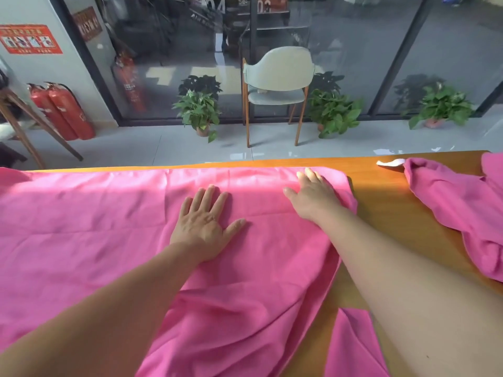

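Head view, 2 flat hands, left hand point(202, 223), right hand point(313, 195), pressing pink cloth point(109, 227)

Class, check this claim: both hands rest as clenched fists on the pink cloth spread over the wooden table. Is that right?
No. The head view shows the left hand and right hand lying flat, fingers straight, on the pink cloth spread over the wooden table.

Likely office lobby: glass wall point(353, 63), fire extinguishers point(65, 112), safety poster point(31, 39).
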The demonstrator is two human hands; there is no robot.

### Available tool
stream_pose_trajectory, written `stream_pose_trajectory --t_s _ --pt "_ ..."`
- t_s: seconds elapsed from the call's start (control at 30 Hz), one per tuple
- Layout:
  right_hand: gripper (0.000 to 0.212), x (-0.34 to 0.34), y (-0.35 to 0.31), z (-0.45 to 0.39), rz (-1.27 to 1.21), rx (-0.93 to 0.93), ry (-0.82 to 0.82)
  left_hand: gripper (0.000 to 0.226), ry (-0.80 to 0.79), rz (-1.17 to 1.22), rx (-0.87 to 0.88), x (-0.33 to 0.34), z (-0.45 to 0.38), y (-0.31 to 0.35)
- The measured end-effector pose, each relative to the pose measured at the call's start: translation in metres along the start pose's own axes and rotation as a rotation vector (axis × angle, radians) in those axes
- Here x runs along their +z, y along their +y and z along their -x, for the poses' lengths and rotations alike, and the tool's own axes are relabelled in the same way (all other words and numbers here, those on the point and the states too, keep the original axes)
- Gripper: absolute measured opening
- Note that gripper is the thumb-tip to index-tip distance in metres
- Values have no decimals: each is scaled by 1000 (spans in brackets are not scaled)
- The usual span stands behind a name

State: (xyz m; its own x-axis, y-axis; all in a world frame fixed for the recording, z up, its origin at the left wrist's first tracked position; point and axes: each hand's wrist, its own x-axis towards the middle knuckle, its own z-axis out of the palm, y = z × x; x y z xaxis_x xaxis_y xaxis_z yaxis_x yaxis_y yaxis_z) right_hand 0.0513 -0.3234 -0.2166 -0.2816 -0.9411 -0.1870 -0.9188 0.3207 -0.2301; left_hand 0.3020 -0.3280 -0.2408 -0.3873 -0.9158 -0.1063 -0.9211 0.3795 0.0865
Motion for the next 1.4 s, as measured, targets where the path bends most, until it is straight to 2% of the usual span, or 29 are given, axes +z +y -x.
stream_pose_trajectory --t_s 0.13,0.17,0.23,0.3,0.43,0.6,0.7,0.77,0.8,0.83,0.9,0.93,1.0,1.07,1.1,1.13,1.17,1.23,1.27,1.3,1.37,1.4 --pt "39 -5 -27 79 -187 -212 142 82 -171 41 -41 -15 -4 0" --pt "31 -5 -34 106 -230 -240 131 78 -177 92 -63 -21 2 0" --pt "22 -9 -44 153 -267 -265 59 70 -56 199 -67 -33 18 2" --pt "24 -15 -52 197 -268 -277 -91 60 75 272 9 -44 48 3" --pt "43 -32 -72 270 -218 -259 -405 34 117 344 102 -63 115 0" --pt "61 -27 -99 349 -77 -273 -530 18 155 403 74 -82 207 -14" --pt "96 -14 -103 392 17 -209 -467 15 88 398 88 -83 269 -25" --pt "100 -9 -99 415 87 -96 -418 17 -47 496 100 -80 310 -32" --pt "95 -6 -96 424 113 -45 -407 24 -104 518 122 -75 328 -34" --pt "80 -3 -94 434 118 -27 -388 35 -141 509 155 -72 344 -35" --pt "29 -1 -95 453 67 -67 -233 58 -126 495 222 -65 369 -36" --pt "25 1 -96 461 35 -89 -110 59 -100 535 225 -66 376 -35" --pt "20 4 -105 477 -28 -237 179 48 -92 741 133 -81 391 -33" --pt "13 6 -127 499 -95 -524 480 48 -184 1030 43 -97 397 -37" --pt "10 8 -141 512 -86 -668 554 49 -216 1120 35 -105 400 -41" --pt "7 13 -153 524 -45 -788 562 49 -240 1072 54 -110 402 -48" --pt "7 22 -161 532 19 -888 531 47 -252 917 100 -116 404 -55" --pt "8 40 -169 543 89 -987 363 33 -319 430 192 -118 406 -72" --pt "14 46 -168 546 49 -980 270 19 -350 322 196 -117 405 -78" --pt "20 48 -166 547 -51 -942 191 3 -380 321 202 -120 409 -82" --pt "29 40 -166 546 -331 -765 102 21 -373 441 147 -122 414 -88" --pt "27 33 -167 543 -445 -667 89 21 -327 479 104 -119 413 -94"
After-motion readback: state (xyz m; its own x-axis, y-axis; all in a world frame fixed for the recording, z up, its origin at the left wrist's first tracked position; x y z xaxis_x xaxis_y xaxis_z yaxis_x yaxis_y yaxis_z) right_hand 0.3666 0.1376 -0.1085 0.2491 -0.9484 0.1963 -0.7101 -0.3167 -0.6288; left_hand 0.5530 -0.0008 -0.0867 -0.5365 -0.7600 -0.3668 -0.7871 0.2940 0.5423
